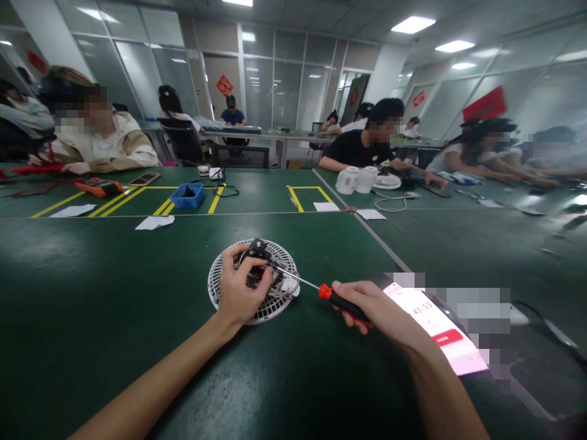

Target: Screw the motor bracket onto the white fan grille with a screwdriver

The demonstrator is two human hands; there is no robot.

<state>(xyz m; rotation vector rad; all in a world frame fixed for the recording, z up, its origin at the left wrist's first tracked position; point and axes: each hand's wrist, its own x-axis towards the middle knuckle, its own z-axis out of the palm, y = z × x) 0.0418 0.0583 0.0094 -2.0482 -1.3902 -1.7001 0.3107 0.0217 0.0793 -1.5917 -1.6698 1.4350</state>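
Note:
On the green table in front of me lies a round white fan grille (216, 287) with a dark motor assembly (257, 247) on top of it. My left hand (243, 284) curls over the motor assembly, thumb and fingers closed on its side. In my right hand (367, 302) is a screwdriver (342, 300) with a black and red handle, held nearly level. Its metal shaft points left, and the tip reaches the motor assembly beside my left fingers. The exact contact at the tip is too small to make out. A white plastic part (288, 285) sits at the grille's right side.
A phone (435, 330) with a lit screen lies right of my right forearm. Farther back are a blue bin (187, 195), an orange multimeter (98, 187), paper slips (155, 222) and white housings (356, 180). Several people work at tables around.

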